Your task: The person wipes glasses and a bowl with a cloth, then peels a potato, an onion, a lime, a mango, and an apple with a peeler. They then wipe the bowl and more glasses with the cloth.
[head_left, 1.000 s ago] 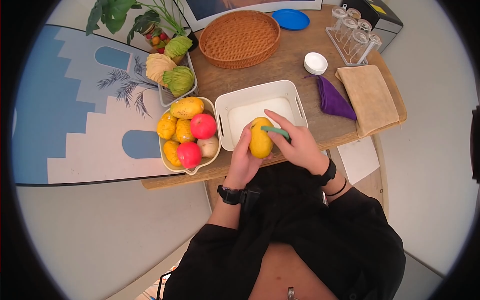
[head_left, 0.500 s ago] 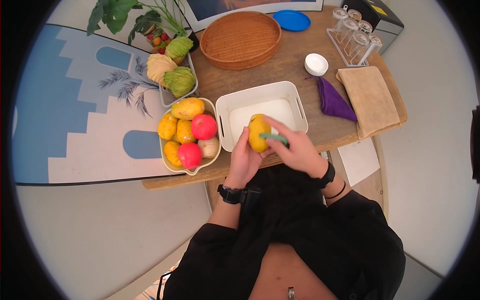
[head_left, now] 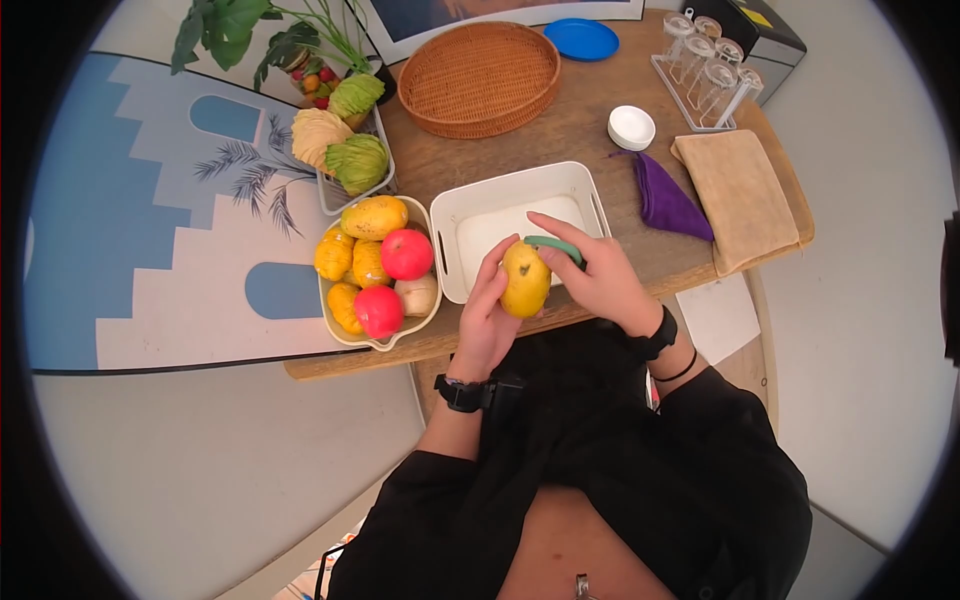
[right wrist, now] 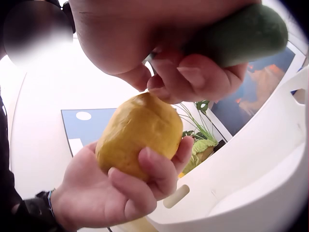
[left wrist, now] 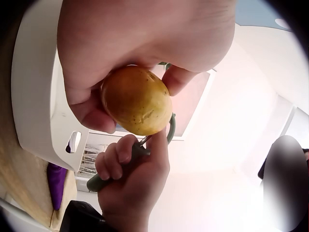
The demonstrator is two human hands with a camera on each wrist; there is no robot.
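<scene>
My left hand [head_left: 484, 325] grips a yellow mango [head_left: 525, 290] over the front edge of the white bin [head_left: 447, 283]. In the left wrist view its fingers wrap the fruit from both sides. A green-handled peeler [head_left: 555, 246] is in my right hand [head_left: 612, 292], its head at the mango's far right side. From the right wrist, the thick green handle [right wrist: 256, 36] shows in the curled fingers, whose tips are right at the mango's top. The index finger stretches out over the bin in the head view. A small dark spot marks the mango's skin.
Left of the bin, a cream basin [head_left: 385, 340] holds yellow produce and red round fruits. Behind it is a grey basket [head_left: 388, 170] of cabbages. A wicker tray [head_left: 480, 80], blue plate [head_left: 582, 40], white bowls [head_left: 631, 128], purple cloth [head_left: 668, 200], tan cloth [head_left: 738, 200] and glass rack [head_left: 705, 85] stand around.
The peeler moved down along the mango, then back up to its far end. The mango has been turned in the left hand, so a dark spot now faces up.
</scene>
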